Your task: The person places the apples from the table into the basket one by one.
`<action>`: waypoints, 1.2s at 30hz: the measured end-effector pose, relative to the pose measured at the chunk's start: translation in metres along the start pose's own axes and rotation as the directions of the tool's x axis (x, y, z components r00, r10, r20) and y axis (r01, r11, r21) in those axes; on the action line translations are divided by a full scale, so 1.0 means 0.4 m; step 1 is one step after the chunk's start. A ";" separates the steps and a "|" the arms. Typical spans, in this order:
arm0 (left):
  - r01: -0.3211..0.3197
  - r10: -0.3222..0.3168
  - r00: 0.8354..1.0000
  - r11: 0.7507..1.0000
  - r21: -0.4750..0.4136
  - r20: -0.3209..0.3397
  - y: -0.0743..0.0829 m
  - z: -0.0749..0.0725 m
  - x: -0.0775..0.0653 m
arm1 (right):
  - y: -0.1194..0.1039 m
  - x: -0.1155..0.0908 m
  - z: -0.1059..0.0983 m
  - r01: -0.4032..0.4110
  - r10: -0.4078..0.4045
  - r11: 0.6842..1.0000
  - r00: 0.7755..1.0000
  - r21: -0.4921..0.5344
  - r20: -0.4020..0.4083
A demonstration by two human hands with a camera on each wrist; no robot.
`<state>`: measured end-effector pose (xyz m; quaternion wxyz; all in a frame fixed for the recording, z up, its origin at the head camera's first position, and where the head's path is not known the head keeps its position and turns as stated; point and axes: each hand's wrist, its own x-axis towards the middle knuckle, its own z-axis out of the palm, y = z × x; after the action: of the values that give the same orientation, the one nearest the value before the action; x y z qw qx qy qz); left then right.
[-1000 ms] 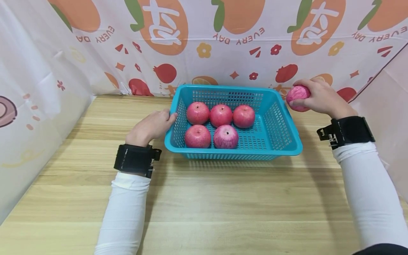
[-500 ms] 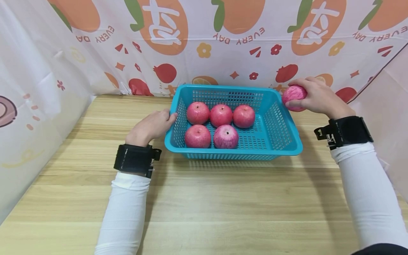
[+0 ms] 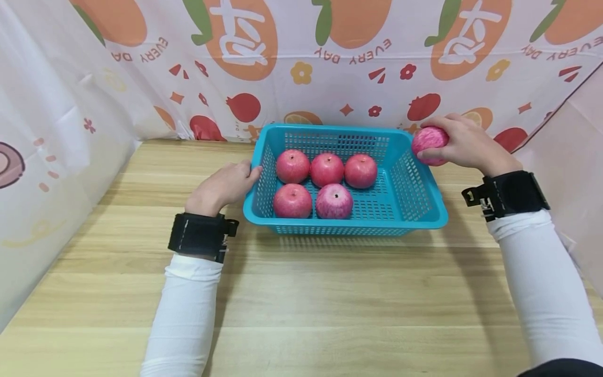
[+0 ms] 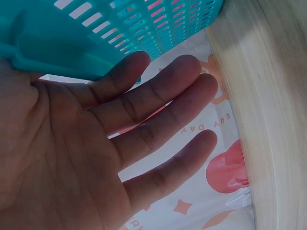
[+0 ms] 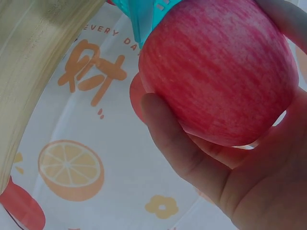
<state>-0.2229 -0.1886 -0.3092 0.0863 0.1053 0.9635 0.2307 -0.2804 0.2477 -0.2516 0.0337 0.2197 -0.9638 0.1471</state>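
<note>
A turquoise plastic basket (image 3: 346,224) with slotted walls stands on the wooden table. Several red apples (image 3: 292,201) sit in its left and middle part, three along the back and two in front. My left hand (image 3: 221,187) holds the basket's left rim, thumb over the edge. In the left wrist view the other fingers (image 4: 163,115) stretch loosely under the rim, and the thumb is hidden. At the right back corner my right hand (image 3: 471,144) grips another apple (image 3: 430,142) above the basket's right rim. That apple fills much of the right wrist view.
Bare wooden tabletop (image 3: 339,303) spreads in front of the basket. A white fruit-printed cloth (image 3: 348,84) hangs right behind it, and pale sheeting closes off the left and right sides. The basket's right end holds no apples.
My right hand has moved slightly left with its apple, from beside the basket to over its right rim. The left hand, the basket and the apples inside it have stayed in place.
</note>
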 end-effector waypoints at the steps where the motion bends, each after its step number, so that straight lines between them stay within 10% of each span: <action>1: -0.001 0.001 1.000 1.000 0.000 -0.001 0.000 0.000 0.000 | -0.002 0.000 0.000 0.004 -0.004 1.000 1.000 0.002 0.003; 36: -0.009 0.009 1.000 1.000 0.003 -0.004 0.006 -0.004 -0.008 | -0.064 0.005 -0.002 0.075 -0.072 0.997 0.995 -0.034 0.062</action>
<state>-0.2197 -0.1879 -0.3062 0.0834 0.1094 0.9635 0.2299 -0.2710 0.2251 -0.2438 0.0137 0.2588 -0.9581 0.1216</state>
